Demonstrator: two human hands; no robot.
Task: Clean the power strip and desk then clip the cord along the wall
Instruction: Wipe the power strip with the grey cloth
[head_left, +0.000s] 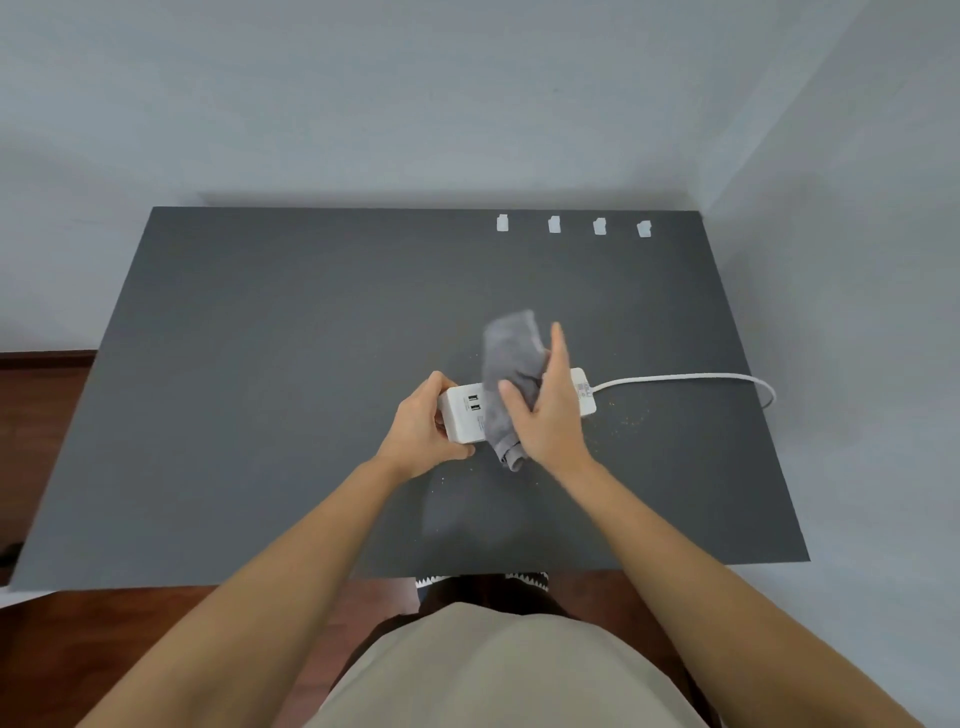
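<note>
On the dark desk (260, 364), your left hand (423, 428) clamps the rigid power strip (462, 415) end-on while your right hand (548, 410) grips the limp cloth (506, 353).

One head-mounted wide-angle view. It looks forward and steeply down from above the near edge of the dark surface (260, 364), facing the wall (415, 104) behind it. The whole surface lies in frame. Both forearms enter from the bottom; the person's torso fills the lower centre.
</note>
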